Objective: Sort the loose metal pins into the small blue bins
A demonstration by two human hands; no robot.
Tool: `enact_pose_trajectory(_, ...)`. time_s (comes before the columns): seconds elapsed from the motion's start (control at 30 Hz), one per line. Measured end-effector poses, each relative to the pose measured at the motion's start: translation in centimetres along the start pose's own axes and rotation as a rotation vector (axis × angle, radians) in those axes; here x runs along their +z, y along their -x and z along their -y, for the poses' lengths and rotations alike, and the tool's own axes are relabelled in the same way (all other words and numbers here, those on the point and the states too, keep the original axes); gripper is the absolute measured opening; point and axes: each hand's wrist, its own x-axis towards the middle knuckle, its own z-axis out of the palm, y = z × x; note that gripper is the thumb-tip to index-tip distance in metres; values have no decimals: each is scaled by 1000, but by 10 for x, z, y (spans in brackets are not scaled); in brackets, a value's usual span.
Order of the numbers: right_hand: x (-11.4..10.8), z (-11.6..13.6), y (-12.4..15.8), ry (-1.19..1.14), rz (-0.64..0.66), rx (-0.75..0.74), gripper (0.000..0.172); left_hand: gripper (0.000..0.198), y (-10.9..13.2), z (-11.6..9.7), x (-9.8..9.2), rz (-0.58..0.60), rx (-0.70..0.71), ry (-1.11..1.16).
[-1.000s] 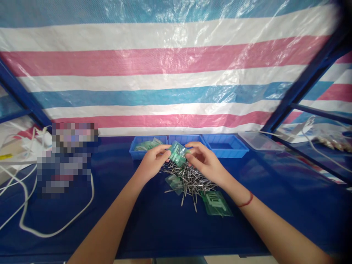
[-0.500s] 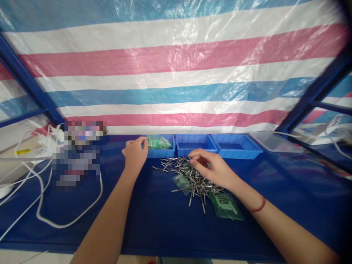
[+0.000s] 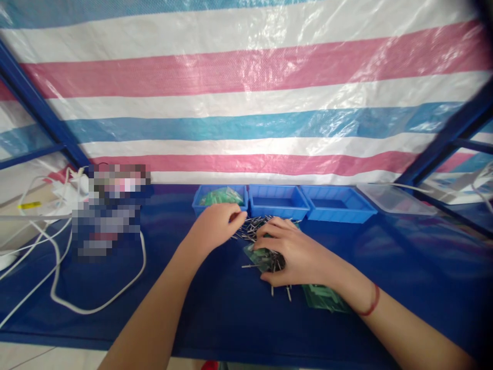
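A heap of silver blind rivets point(image 3: 252, 228) lies on the blue table, with a green plastic packet point(image 3: 262, 258) among them. My right hand point(image 3: 295, 249) arches over the heap, thumb and fingers spread apart around rivets and touching them. Its palm hides much of the heap. My left hand point(image 3: 217, 226) is at the heap's left edge, in front of the left blue bin point(image 3: 198, 200). Its fingers are curled together, and whatever may be between them is hidden. Green packets point(image 3: 221, 196) fill that bin. Another green packet point(image 3: 327, 298) lies partly under my right forearm.
An empty middle bin point(image 3: 279, 208) and an empty right bin point(image 3: 341, 213) stand beside the left one. A clear plastic lid point(image 3: 398, 199) lies farther right. White cables point(image 3: 57, 267) loop over the table's left side. A striped sheet point(image 3: 246, 123) hangs behind.
My left hand has moved right, from beside the left bin to the heap's edge. My right hand has come down and spread wider over the rivets. The view has shifted slightly.
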Motion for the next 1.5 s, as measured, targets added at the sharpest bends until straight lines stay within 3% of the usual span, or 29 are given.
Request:
enact_pose_trajectory(0.13, 0, -1, 0, 11, 5, 9, 33, 34, 10, -17, 9, 234, -14, 57)
enact_pose_trajectory(0.47, 7, -4, -1, 9, -8, -35, 27, 22, 7, -12, 14, 390, 12, 90)
enact_pose_trajectory(0.87, 5, -6, -2, 33, -81, -15, 11, 19, 4, -7, -8, 145, -106, 122)
enact_pose_trajectory(0.97, 8, -7, -2, 34, -143, 50, 17, 20, 3, -4, -13, 100, -105, 193)
enact_pose_trajectory(1.13, 9, -12, -1, 11, -325, 163, 41, 20, 3, -3, -15, 103, -141, 474)
enact_pose_trajectory(1.3, 6, -15, -2, -77, -420, 153, 19, 20, 0, -7, -12, 132, -173, 675)
enact_pose_trajectory(1.5, 1, -13, -3, -216, -532, 214, 16, 25, -1, -16, -11, 97, -176, 627)
